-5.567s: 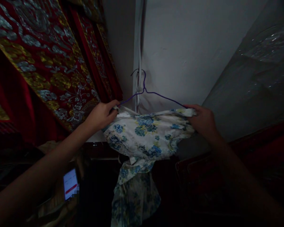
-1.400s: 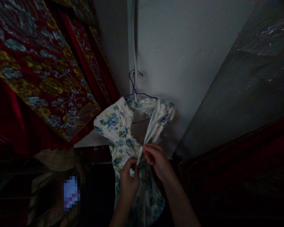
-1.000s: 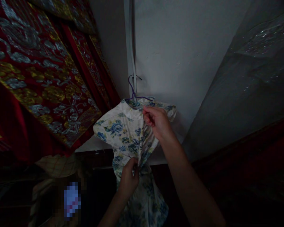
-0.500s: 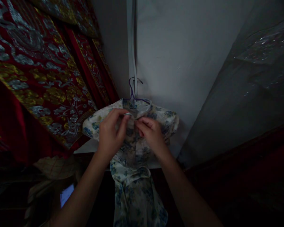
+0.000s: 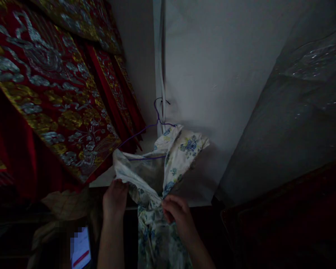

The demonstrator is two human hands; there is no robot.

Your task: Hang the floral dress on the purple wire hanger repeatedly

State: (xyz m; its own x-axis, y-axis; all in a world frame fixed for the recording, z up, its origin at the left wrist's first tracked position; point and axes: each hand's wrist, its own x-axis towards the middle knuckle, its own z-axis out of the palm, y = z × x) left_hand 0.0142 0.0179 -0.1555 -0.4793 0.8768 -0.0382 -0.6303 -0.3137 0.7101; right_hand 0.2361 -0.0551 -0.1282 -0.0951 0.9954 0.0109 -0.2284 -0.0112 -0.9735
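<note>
Right in the middle of the head view, a white dress [image 5: 154, 220] with blue flowers, up on a thin purple hanger [image 5: 158, 120]. Above, the hook, close by a long white strap [image 5: 162, 74] running down the pale wall [image 5: 212, 67]. Down the front of the dress, a wide open gap, pointy at the bottom, with the hanger's low bar showing inside. At the pointy end, the right hand [image 5: 176, 211], thumb and finger pinched together on the front edge. By the left shoulder of the dress, the left hand [image 5: 116, 198], touching the cloth from below, fingertips partly hidden, so no telling how tight. Between both hands, bunched cloth.

Off to the left, a big red cloth [image 5: 56, 93] with gold and silver shapes, bottom edge near that left shoulder, so only a little room on that side. Out to the right, much more room, with wall all the way to the slanting edge of a shiny sheet [image 5: 310, 74]. Low on the left, well apart from the dress, a lit phone [image 5: 81, 246], partly blurred, near a checked cloth [image 5: 68, 203].
</note>
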